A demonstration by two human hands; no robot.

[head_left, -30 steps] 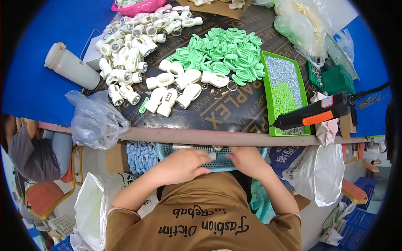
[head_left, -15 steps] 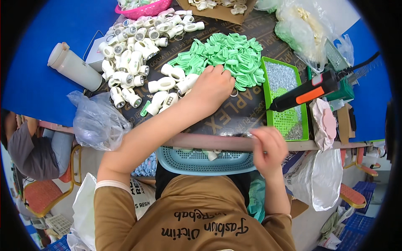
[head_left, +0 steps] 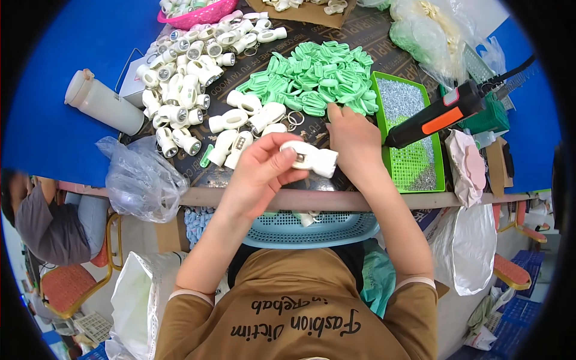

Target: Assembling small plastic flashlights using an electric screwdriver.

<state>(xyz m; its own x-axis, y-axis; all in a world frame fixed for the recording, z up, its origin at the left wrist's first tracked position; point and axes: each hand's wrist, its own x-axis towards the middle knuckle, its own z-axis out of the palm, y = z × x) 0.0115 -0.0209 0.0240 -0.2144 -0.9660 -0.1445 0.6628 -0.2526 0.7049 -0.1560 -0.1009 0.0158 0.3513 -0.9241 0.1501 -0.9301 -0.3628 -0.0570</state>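
My left hand (head_left: 259,177) grips a small white flashlight (head_left: 312,158) between thumb and fingers above the table's near edge. An opening on the flashlight's side faces up. To its right, my right hand (head_left: 355,139) reaches to the near edge of a heap of light green plastic pieces (head_left: 312,75). Its fingers are bent together there, and what they pinch, if anything, is hidden. Several white flashlight bodies (head_left: 225,143) lie just beyond my left hand. A metal key ring (head_left: 294,119) rests beside them.
More white flashlights (head_left: 186,90) are piled at the left, near a white bottle (head_left: 105,103) and a plastic bag (head_left: 144,177). A black electric screwdriver (head_left: 432,122) hangs over a green tray (head_left: 440,162) of small screws. A blue basket (head_left: 312,238) sits below the table edge.
My left hand has drawn back from the green heap toward me and now holds a white flashlight. My right hand has moved from the table's near edge forward to the heap.
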